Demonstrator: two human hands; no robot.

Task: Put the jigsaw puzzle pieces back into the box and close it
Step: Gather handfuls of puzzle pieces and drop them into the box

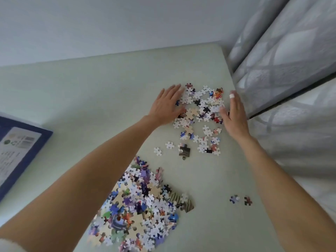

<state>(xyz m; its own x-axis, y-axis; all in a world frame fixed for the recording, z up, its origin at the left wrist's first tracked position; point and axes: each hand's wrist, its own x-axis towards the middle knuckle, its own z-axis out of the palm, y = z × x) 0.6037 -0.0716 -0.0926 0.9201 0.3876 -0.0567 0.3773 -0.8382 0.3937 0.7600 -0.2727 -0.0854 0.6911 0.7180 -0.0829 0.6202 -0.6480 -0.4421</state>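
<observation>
My open hands, left (pixel 166 106) and right (pixel 234 116), flank the far pieces (pixel 200 106) on the desk (pixel 91 88); I should sweep them together before carrying them to the box (pixel 16 151) at left.

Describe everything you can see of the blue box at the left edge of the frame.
The blue box is cut off by the left edge, so only one corner region shows. It looks like dark blue cardboard, lying flat on the pale green table. The face turned up carries a pale printed panel with small text, round symbols and what looks like a barcode, too blurred to read. Whether it is the lid or the base cannot be told. Nothing touches it: both hands and all puzzle pieces are well to its right.
</observation>
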